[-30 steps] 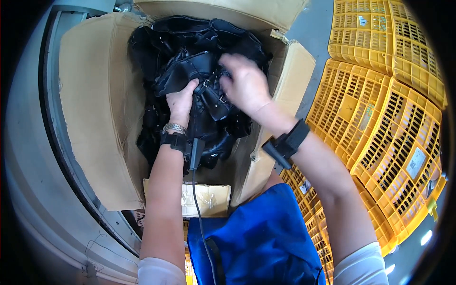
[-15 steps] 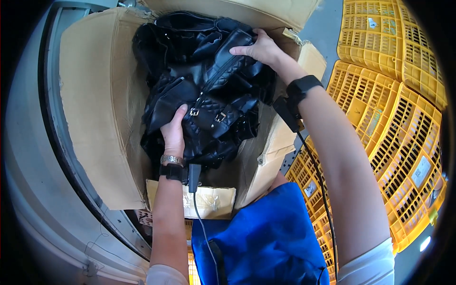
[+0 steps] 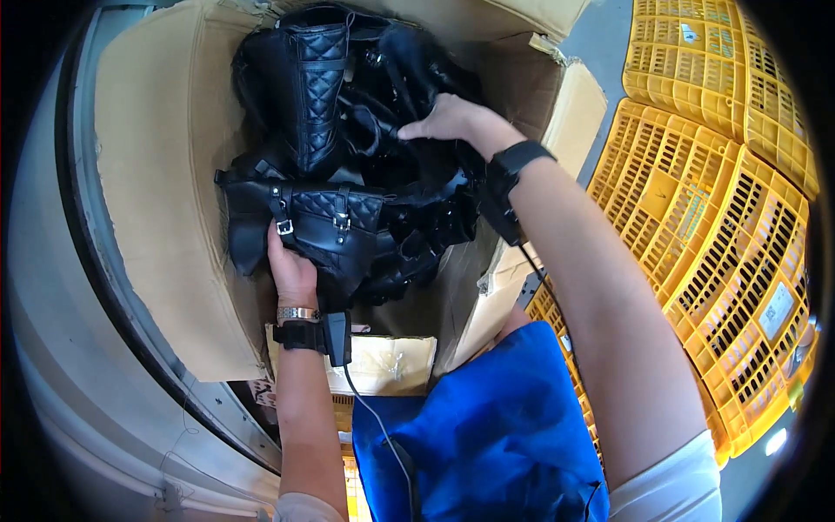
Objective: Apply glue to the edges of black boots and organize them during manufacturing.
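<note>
Closest to us, a bright blue fabric garment covers our lap, and both bare forearms rise from it toward a large open brown cardboard box. Our left hand, with a metal bracelet and a black strap at the wrist, reaches straight up and curls its fingers under the lower edge of a black quilted leather boot with silver buckles; the boot lies on its side across the heap inside the box, and the hand grips it from below. Our right arm stretches further in at a slant, a black band on the wrist, and our right hand rests palm down with the fingers extended, pressing on the dark pile of black boots. Behind that, a second black quilted boot shaft stands upright against the far wall. To the right, stacked yellow plastic lattice crates lie beside the box.
</note>
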Tool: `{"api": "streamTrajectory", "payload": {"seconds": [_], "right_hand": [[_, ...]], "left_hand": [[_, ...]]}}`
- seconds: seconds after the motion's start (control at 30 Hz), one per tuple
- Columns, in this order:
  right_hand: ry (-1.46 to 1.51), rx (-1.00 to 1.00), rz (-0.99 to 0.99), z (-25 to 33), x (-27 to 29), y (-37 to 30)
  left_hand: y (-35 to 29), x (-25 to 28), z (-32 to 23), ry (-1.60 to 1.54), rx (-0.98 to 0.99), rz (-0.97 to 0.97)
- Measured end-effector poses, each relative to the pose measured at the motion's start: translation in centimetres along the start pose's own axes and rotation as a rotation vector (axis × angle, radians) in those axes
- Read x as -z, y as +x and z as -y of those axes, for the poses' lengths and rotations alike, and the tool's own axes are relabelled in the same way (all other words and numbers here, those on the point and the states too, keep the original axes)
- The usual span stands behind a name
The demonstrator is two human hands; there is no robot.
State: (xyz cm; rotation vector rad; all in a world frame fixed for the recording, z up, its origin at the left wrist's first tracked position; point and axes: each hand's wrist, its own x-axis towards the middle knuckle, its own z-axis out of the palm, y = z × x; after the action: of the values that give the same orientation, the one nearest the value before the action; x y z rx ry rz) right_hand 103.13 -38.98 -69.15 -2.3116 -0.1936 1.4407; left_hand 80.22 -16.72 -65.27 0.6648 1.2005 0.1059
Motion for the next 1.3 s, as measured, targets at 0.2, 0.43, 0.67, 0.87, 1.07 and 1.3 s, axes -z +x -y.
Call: {"api": "streamTrajectory", "payload": {"seconds": [0.2, 0.43, 0.67, 0.87, 1.07, 1.3], "right_hand": [[0.014, 0.099, -0.402, 1.2, -3.9, -3.3], [0.324, 0.385, -0.083, 2.9, 0.3, -3.6], [-0.470, 0.066, -0.368, 5.1, -7.8, -1.5], [-0.179, 0.240, -0.609, 3.1, -6.0, -0.7], [0.447, 0.195, -0.535, 4.2, -1.9, -11.3], [0.305, 0.397, -0.376, 1.7, 2.1, -32.1]], "left_hand": [[-0.3, -0.1, -0.4, -0.034, 0.049, 0.032], [-0.4, -0.1, -0.1, -0.040, 0.009, 0.009], [-0.2, 0.0, 0.4, -0.054, -0.005, 0.080], [-1.4, -0.8, -0.2, -0.055, 0.047, 0.036], [-10.8, -2.9, -1.2, -0.085, 0.108, 0.089], [-31.7, -4.8, -5.5, 0.278, 0.019, 0.133]]}}
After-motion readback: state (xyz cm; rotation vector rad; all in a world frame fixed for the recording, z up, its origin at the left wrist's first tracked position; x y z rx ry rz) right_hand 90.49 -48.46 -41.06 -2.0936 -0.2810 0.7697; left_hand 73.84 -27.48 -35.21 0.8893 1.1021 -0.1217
